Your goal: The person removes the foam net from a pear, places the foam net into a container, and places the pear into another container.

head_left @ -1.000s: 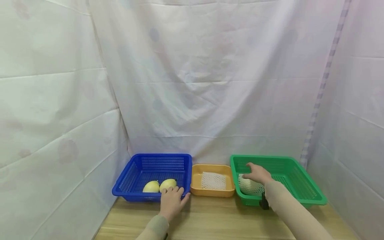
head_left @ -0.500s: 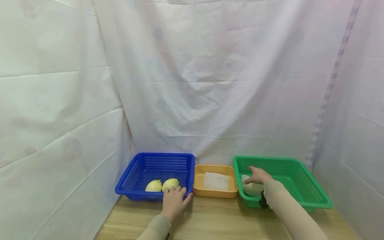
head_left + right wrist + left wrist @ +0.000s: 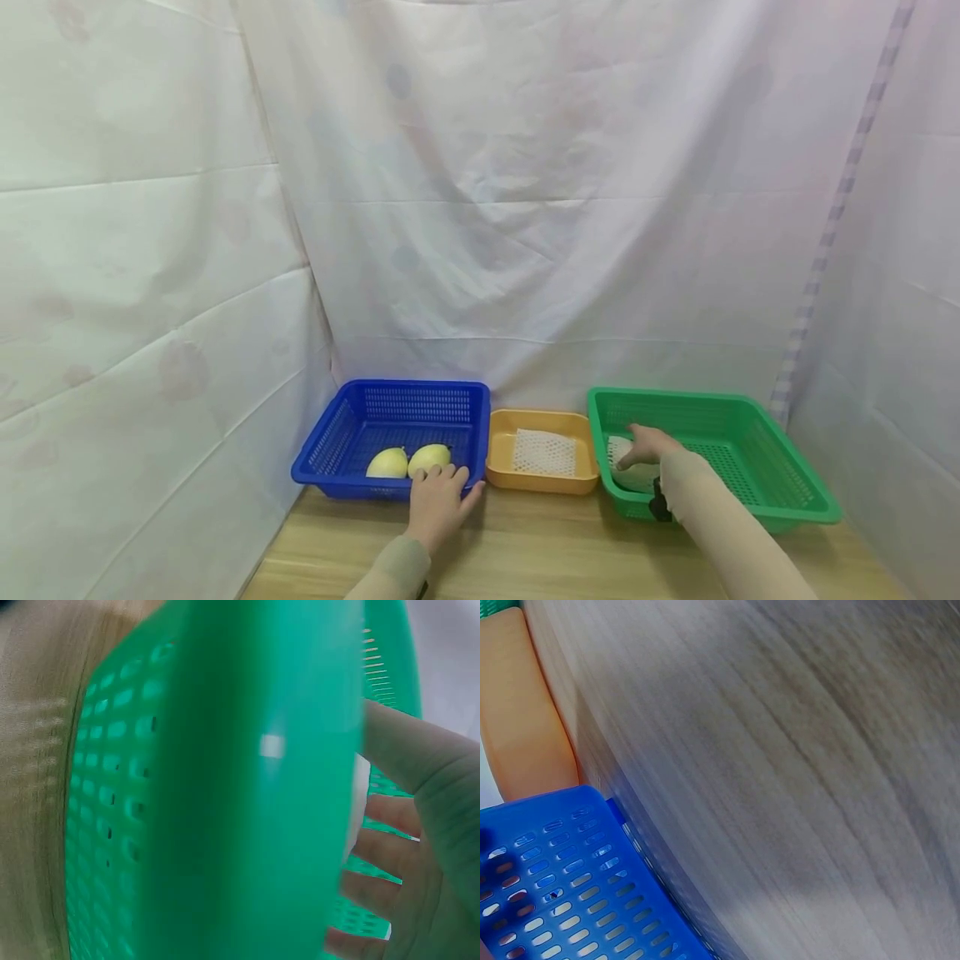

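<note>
In the head view, my left hand [image 3: 437,504] rests at the front rim of the blue basket [image 3: 315,479], fingers relaxed beside two pale yellow pears [image 3: 387,463]. It holds nothing that I can see. My right hand [image 3: 654,443] reaches into the green basket [image 3: 787,510], thumb and fingers spread over a pale fruit [image 3: 636,479] with white foam netting [image 3: 617,450] at its left. In the right wrist view the green rim hides most of the fruit; the fingers [image 3: 386,851] look spread beside it.
Between the baskets stands a shallow orange tray [image 3: 543,483] with a flat white foam net [image 3: 543,452] in it. All stand on a wooden table [image 3: 540,542]. White cloth [image 3: 480,208] hangs behind and at both sides.
My right hand has sunk lower in the green basket, closer to the netted fruit. My left hand stays at the blue rim. The head view has shifted slightly.
</note>
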Demonstrator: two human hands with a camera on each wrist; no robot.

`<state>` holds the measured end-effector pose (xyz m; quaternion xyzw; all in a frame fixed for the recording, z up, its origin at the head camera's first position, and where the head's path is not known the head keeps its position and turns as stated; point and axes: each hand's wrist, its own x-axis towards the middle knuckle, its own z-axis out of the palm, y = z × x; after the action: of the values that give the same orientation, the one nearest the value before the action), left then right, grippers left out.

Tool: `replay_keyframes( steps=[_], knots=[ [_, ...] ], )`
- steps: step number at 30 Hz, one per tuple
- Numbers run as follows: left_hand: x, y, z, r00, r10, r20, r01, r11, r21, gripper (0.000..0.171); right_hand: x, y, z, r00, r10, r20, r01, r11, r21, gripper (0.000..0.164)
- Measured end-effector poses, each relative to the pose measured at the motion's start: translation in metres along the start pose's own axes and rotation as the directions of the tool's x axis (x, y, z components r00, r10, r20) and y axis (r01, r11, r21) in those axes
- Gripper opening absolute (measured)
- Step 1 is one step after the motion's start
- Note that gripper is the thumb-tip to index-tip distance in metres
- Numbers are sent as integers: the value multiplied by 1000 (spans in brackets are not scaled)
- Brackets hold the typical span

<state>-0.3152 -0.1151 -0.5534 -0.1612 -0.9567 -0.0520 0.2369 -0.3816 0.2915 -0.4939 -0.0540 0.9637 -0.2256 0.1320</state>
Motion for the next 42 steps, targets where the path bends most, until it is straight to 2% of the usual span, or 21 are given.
replay_keyframes(
  steps=[10,19,25,33,42],
  knots=[
    [0,0,1,1000,0,-10,0,1000,1,39,1,6,4,1000,-7,-3,7,1000,-22,92],
    [2,-1,3,1000,-6,-4,6,1000,1,41,5,13,7,1000,-11,-22,10,999,-39,78],
    [2,0,3,1000,-12,16,12,1000,-3,40,6,16,10,1000,-20,-16,20,1000,4,84],
    [1,-1,4,1000,-8,9,8,1000,5,42,1,20,15,1000,-28,10,27,995,98,92],
    [0,0,4,1000,-11,4,11,1000,-3,36,0,19,18,999,-26,24,23,996,91,99]
  ],
)
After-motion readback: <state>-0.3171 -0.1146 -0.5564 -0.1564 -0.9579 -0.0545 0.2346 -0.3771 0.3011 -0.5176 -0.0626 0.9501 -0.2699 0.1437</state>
